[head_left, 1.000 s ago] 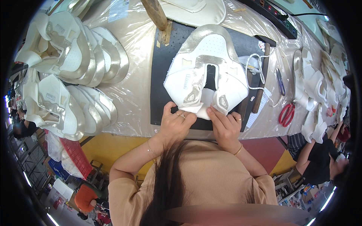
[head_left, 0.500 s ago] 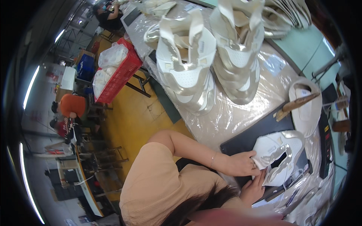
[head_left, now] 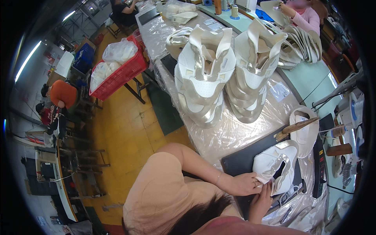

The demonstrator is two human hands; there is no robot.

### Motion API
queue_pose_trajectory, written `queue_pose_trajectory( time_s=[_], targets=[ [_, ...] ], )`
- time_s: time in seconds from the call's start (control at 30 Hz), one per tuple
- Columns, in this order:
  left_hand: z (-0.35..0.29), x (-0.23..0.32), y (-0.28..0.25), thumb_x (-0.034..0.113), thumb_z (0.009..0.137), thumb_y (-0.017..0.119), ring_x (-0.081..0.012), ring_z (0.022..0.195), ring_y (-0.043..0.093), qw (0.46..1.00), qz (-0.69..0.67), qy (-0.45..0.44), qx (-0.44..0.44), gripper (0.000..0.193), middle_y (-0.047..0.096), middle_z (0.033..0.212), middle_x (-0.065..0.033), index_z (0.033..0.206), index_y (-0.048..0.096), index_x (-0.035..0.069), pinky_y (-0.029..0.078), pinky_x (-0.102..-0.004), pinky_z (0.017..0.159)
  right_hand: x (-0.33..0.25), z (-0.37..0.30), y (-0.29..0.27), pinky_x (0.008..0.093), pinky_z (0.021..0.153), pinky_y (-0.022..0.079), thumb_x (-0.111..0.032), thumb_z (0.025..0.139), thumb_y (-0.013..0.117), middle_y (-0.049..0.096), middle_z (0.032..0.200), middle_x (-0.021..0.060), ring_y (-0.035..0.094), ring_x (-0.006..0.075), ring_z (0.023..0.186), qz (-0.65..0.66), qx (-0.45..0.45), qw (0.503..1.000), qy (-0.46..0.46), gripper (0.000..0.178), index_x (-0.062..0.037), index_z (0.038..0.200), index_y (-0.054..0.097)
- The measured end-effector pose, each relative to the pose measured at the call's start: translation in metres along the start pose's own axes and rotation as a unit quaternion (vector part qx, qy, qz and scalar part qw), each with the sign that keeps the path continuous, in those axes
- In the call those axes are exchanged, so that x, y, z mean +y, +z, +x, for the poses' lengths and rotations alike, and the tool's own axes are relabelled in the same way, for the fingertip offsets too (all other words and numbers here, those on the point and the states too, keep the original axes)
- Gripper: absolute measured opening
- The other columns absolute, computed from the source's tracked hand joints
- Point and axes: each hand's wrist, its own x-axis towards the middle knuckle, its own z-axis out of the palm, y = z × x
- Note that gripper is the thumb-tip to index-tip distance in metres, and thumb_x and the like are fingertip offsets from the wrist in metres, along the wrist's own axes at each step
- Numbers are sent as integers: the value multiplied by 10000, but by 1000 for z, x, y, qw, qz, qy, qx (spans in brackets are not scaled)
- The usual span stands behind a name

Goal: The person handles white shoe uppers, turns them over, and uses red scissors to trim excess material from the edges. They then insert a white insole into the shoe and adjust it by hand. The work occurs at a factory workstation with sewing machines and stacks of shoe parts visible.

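A white and silver shoe upper point(head_left: 264, 162) lies on a black board point(head_left: 235, 159) at the lower right. My left hand point(head_left: 246, 184), a thin bracelet at its wrist, pinches the near edge of the upper. Beside it, my right hand point(head_left: 262, 201) has its fingers closed on the same edge, close to the left fingertips. A dark opening shows in the middle of the upper. Just beyond it, a wooden-handled brush point(head_left: 299, 127) rests across a pale shoe piece point(head_left: 306, 138).
Two tall stacks of shoe uppers point(head_left: 205, 88) point(head_left: 254, 74) stand on the plastic-covered table point(head_left: 203, 143). Flat pieces point(head_left: 299, 47) lie at the far right, near a person in pink point(head_left: 307, 17). A red crate point(head_left: 117, 76) with plastic bags stands to the left.
The view has shifted, bringing the far table and the person in pink into sight. Both hands stay on the upper's near edge.
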Motion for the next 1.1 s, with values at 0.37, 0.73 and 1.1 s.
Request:
queue_pose_trajectory(
  time_s=[0.37,0.73,1.1],
  targets=[
    [79,-59,-8,189,765,604,-259,780,572,950,-153,273,0,114,597,733,-52,778,603,75,398,-390,794,-35,0,2,471,970,382,-46,774,604,525,1114,249,495,399,1085,-75,50,994,-68,389,98,1124,517],
    [112,-78,11,372,898,527,-330,652,659,899,-95,269,-332,378,663,657,-110,685,692,107,511,-448,577,-13,7,29,453,914,419,-53,787,576,579,1006,194,532,353,1044,-33,103,991,-77,275,28,1050,583],
    [78,-50,-58,-2,798,483,-395,927,539,973,77,54,-210,246,554,940,-223,1007,581,-86,430,-478,837,-2,34,43,367,880,458,-142,820,493,627,1039,148,594,250,988,-29,192,981,27,317,16,1079,588]
  ],
)
